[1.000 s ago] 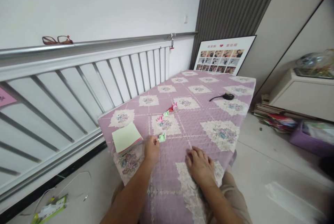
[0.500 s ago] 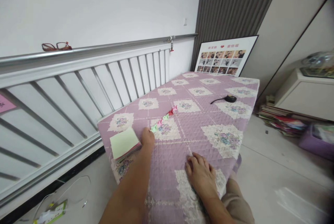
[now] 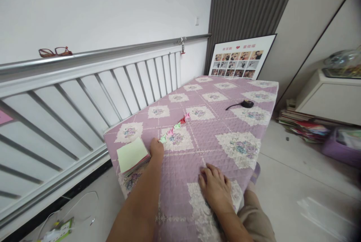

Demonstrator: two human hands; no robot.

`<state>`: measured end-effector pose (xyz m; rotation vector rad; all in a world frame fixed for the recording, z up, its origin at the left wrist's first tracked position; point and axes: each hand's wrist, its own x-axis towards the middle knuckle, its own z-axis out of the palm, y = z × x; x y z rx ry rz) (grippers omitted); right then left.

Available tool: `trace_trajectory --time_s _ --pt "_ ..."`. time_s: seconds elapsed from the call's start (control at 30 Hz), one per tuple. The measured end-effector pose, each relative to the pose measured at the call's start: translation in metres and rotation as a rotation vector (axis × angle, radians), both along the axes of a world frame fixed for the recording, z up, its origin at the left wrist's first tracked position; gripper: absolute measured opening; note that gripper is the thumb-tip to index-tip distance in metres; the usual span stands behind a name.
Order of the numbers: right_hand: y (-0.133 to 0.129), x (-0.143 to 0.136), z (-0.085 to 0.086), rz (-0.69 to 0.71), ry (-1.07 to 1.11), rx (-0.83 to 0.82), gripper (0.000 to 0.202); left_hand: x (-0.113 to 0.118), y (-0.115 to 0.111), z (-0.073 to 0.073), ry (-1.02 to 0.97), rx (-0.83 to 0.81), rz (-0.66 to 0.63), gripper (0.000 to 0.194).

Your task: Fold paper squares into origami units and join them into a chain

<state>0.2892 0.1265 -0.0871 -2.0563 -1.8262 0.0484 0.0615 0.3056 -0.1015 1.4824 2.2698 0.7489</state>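
Note:
A short diagonal row of small folded paper pieces (image 3: 176, 126), light green, pink and red, lies on the quilted purple tablecloth (image 3: 180, 170). My left hand (image 3: 156, 148) is at the near end of this row, right up against the closest green folded piece (image 3: 163, 138). Its fingers look drawn together, and my own hand hides whatever may be between them. Just left of that hand sits a stack of square coloured paper (image 3: 133, 155) with a pale green sheet on top. My right hand (image 3: 214, 186) rests palm down on the cloth, fingers loosely bent and slightly apart, holding nothing.
A black object with a tail-like strip (image 3: 247, 104) lies toward the far right of the table. Against the left side stands a white radiator (image 3: 118, 88) under a metal pipe, with glasses (image 3: 55, 51) on it. A photo board (image 3: 241, 58) leans beyond the far edge.
The whole view has shifted slightly, so everything appears a little farther left and mostly higher. Both hands keep nearly the same places on the table, and the paper pieces look unchanged.

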Motion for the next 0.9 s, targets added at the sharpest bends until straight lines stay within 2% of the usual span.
trace_trajectory --time_s 0.27,0.43,0.5,0.57,0.63,0.67,0.7,0.73,0.77,0.83,0.9 --pt "0.002 0.001 -0.004 0.0 0.002 -0.005 0.026 0.0 -0.002 0.002 -0.017 0.016 -0.002 0.033" --pt "0.002 0.0 -0.004 -0.004 -0.007 0.001 0.026 0.004 -0.009 0.013 -0.029 0.085 0.004 0.033" --pt "0.002 0.0 -0.004 -0.004 -0.013 0.002 0.027 0.01 -0.022 0.018 -0.031 0.131 -0.005 0.035" --pt "0.002 0.0 -0.005 -0.001 -0.016 0.003 0.027 0.018 -0.046 0.021 -0.031 0.18 -0.033 0.044" --pt "0.003 0.001 -0.006 0.0 -0.02 0.008 0.027 0.024 -0.078 0.02 -0.03 0.226 -0.112 0.05" --pt "0.003 0.001 -0.006 -0.002 -0.023 0.011 0.027 0.023 -0.095 0.019 -0.024 0.254 -0.199 0.047" --pt "0.004 0.001 -0.007 -0.004 -0.027 0.013 0.028 0.02 -0.11 0.018 0.008 0.317 -0.358 0.042" --pt "0.004 0.001 -0.007 -0.005 -0.031 0.014 0.028 0.013 -0.123 0.018 0.045 0.368 -0.466 0.037" --pt "0.005 0.001 -0.008 -0.007 -0.035 0.013 0.028 0.004 -0.133 0.02 0.084 0.398 -0.514 0.035" --pt "0.006 0.0 -0.007 -0.008 -0.041 0.005 0.029 -0.024 -0.144 0.026 0.189 0.418 -0.49 0.032" --pt "0.006 -0.001 -0.007 -0.009 -0.043 -0.007 0.03 -0.056 -0.142 0.037 0.292 0.353 -0.399 0.03"
